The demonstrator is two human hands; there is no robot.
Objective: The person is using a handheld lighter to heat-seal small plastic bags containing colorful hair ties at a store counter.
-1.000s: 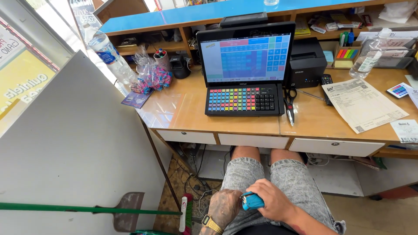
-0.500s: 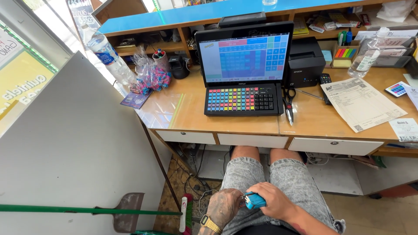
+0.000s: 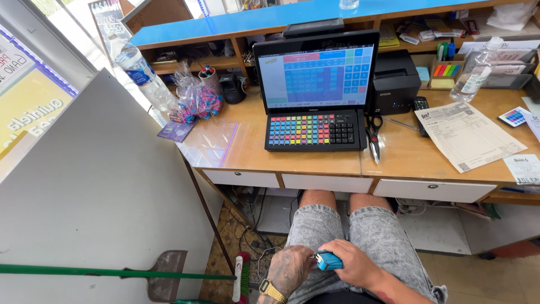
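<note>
I sit at a wooden counter with both hands down in my lap on grey denim shorts. My right hand (image 3: 355,263) is closed around a small blue lighter-shaped object (image 3: 328,261). My left hand (image 3: 291,268), with a gold watch on the wrist, rests against the end of that blue object, fingers curled at its tip. Both hands are well below and in front of the counter's front edge. What the left fingers pinch is hidden.
On the counter (image 3: 394,157) stand a till terminal with a coloured keyboard (image 3: 315,129), a black printer (image 3: 395,84), scissors (image 3: 373,134), a printed sheet (image 3: 468,135), water bottles (image 3: 475,70) and wrapped sweets (image 3: 194,101). A white panel (image 3: 101,197) and a green-handled broom (image 3: 112,273) stand to my left.
My hands have stayed in my lap on the blue object, shifting only slightly. The view has barely moved.
</note>
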